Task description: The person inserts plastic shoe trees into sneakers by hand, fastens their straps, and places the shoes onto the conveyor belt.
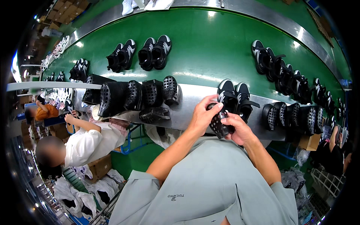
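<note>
Both hands are in front of my waist at the near edge of the bench, closed around a black perforated plastic shoe insert [218,126]. My left hand [203,114] grips its upper left side, with the thumb across the top. My right hand [240,128] holds it from the right, thumb on top and fingers partly hidden beneath. Just beyond them, a pair of black sneakers [227,89] with pale toes stands on the metal bench edge, one strap sticking out to the right. The insert overlaps the near end of the left shoe; whether they touch I cannot tell.
Several black perforated inserts [153,93] stand left on the metal ledge, and more inserts [295,114] to the right. Sneaker pairs [154,52] line the green belt [202,48]. A co-worker in a white shirt [88,140] is at left. An open carton [310,142] lies below right.
</note>
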### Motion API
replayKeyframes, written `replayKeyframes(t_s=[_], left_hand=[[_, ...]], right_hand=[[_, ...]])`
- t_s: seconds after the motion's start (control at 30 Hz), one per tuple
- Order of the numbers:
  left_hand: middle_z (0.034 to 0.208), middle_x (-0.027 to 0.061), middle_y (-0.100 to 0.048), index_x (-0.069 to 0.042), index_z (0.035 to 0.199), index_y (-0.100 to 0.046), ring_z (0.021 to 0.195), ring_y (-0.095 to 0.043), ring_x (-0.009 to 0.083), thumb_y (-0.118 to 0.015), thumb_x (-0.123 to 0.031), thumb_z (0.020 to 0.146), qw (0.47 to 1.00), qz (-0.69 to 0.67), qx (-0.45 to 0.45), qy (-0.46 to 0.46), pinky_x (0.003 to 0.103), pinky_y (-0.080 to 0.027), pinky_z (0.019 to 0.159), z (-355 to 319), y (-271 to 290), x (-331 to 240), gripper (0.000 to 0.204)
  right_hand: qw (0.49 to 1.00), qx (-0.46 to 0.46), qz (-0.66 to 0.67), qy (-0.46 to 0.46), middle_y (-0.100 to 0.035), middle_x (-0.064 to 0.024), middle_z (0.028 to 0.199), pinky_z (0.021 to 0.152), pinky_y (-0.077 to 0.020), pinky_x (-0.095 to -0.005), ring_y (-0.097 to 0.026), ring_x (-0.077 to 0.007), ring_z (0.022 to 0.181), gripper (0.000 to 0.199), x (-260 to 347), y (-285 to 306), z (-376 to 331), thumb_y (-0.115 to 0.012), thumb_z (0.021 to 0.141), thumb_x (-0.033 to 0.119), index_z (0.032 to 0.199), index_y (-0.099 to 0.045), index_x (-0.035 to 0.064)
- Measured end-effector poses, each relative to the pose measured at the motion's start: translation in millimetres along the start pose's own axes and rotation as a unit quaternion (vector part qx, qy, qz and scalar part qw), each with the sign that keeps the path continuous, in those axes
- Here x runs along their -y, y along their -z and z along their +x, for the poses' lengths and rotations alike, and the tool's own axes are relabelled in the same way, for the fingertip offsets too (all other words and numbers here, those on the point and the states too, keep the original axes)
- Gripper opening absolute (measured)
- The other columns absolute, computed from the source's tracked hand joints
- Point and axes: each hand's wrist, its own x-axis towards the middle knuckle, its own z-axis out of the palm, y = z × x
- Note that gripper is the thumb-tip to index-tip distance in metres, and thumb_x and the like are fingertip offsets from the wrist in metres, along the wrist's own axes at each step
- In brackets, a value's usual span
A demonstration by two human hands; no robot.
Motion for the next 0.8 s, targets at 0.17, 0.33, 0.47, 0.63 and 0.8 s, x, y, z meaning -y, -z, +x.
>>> replayKeyframes(t_s=[0.17, 0.33, 0.47, 0.63, 0.8], left_hand=[[0.081, -0.0003, -0.062, -0.004, 0.101, -0.071, 0.066, -0.052, 0.0060, -0.074, -0.013, 0.090, 0.994, 0.096, -0.044, 0.017, 0.024, -0.042, 0.054, 30, -17, 27, 0.015], [0.075, -0.0009, -0.062, -0.005, 0.095, -0.071, 0.061, -0.052, 0.0063, -0.075, -0.015, 0.089, 0.984, 0.174, -0.030, -0.038, 0.026, -0.040, 0.049, 47, -38, 51, 0.012], [0.072, -0.0009, -0.059, -0.004, 0.093, -0.071, 0.058, -0.048, 0.0074, -0.074, -0.018, 0.090, 0.969, 0.247, -0.013, -0.006, 0.027, -0.040, 0.048, 54, -45, 46, 0.015], [0.106, 0.0207, -0.060, 0.002, 0.109, -0.064, 0.102, -0.056, 0.0388, -0.076, -0.013, 0.080, 0.792, 0.526, -0.044, -0.306, 0.045, -0.047, 0.089, 51, -37, 35, 0.034], [0.096, 0.0190, -0.062, 0.002, 0.097, -0.063, 0.094, -0.056, 0.0398, -0.075, -0.004, 0.076, 0.748, 0.490, 0.098, -0.436, 0.046, -0.049, 0.084, 89, -31, 47, 0.025]], right_hand=[[0.751, -0.319, -0.537, 0.215, -0.064, -0.0125, 0.084, 0.066, -0.0507, -0.0397, -0.065, -0.0265, 0.073, 0.062, -1, -9, -30, -0.073, 0.087, 0.043, 0.127, -0.055, 0.0000], [0.668, -0.314, -0.650, 0.180, -0.067, -0.0211, 0.081, 0.063, -0.0515, -0.0513, -0.067, -0.0428, 0.074, 0.048, -10, -6, -45, -0.074, 0.086, 0.044, 0.090, -0.057, -0.0010], [0.690, -0.317, -0.622, 0.193, -0.066, -0.0241, 0.077, 0.062, -0.0513, -0.0525, -0.066, -0.0453, 0.072, 0.044, -11, 11, -43, -0.073, 0.088, 0.038, 0.088, -0.057, -0.0032], [0.700, -0.314, -0.632, 0.109, -0.064, -0.0284, 0.068, 0.065, -0.0528, -0.0533, -0.066, -0.0475, 0.069, 0.038, -10, 26, -49, -0.071, 0.088, 0.029, 0.084, -0.061, -0.0067], [0.656, -0.339, -0.667, 0.097, -0.067, -0.0274, 0.071, 0.064, -0.0551, -0.0522, -0.068, -0.0460, 0.069, 0.036, 4, 35, -22, -0.072, 0.085, 0.029, 0.085, -0.063, -0.0054]])
